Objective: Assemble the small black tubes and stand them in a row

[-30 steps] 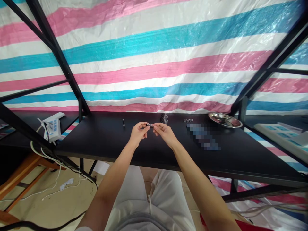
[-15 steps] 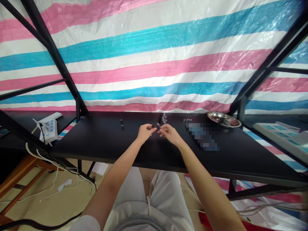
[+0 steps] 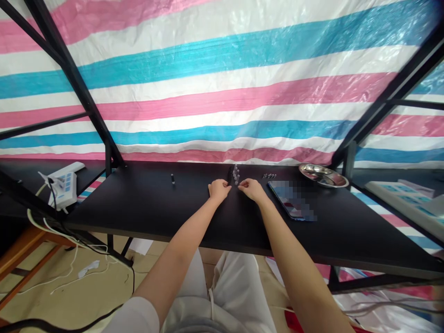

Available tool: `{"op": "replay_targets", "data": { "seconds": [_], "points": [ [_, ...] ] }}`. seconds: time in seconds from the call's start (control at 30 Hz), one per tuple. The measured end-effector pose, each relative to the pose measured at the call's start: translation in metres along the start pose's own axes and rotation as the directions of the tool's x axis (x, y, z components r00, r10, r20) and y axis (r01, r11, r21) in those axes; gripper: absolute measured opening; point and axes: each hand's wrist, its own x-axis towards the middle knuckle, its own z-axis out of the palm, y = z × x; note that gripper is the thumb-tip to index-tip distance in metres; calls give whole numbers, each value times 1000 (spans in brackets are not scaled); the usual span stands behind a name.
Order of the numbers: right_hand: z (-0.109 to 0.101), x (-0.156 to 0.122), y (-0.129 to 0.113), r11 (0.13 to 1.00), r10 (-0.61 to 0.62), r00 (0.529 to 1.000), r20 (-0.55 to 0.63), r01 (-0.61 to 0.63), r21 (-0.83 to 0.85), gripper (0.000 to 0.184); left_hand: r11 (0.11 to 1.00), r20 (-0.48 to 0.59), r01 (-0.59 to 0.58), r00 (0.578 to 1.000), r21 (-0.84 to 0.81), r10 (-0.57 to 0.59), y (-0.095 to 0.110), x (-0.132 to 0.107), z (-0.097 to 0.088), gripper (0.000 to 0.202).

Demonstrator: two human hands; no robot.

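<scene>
My left hand (image 3: 219,189) is closed in a pinch low over the black table, beside a row of small black pieces (image 3: 230,174). Whatever its fingers hold is hidden. Across from it, my right hand (image 3: 251,189) has thumb and forefinger together at the near end of a row of small clear cylinders (image 3: 236,174). Whether it grips one of these cannot be made out. The two rows stand side by side between my hands. A single small black tube with light ends (image 3: 172,179) stands apart on the left.
Several small clear pieces (image 3: 269,175) lie right of my right hand. A phone (image 3: 286,199), partly blurred out, lies nearer. A shiny metal dish (image 3: 323,175) sits at the back right by a black frame post (image 3: 348,157). Left, a white power strip (image 3: 67,188) rests on another table.
My hands have moved apart. The left has turned towards the black row, and its black piece is no longer visible. The right has drawn back slightly to the near end of the clear row.
</scene>
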Motion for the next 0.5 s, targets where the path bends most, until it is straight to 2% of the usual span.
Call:
{"op": "replay_targets", "data": {
  "seconds": [0.1, 0.27, 0.5],
  "points": [
    [5, 1, -2, 998, 19, 1000, 10, -19, -59, 4, 994, 0, -41, 999, 98, 41, -1, -1, 2, 11],
    [13, -3, 0, 996, 27, 998, -49, -31, -79, 12, 981, 4, -82, 997, 173, 82, -2, -1, 3, 13],
    [16, -7, 3, 989, 11, 997, -76, -22, -148, 17, 967, 15, -52, 999, 248, 49, -1, 0, 5, 19]
  ]
}}
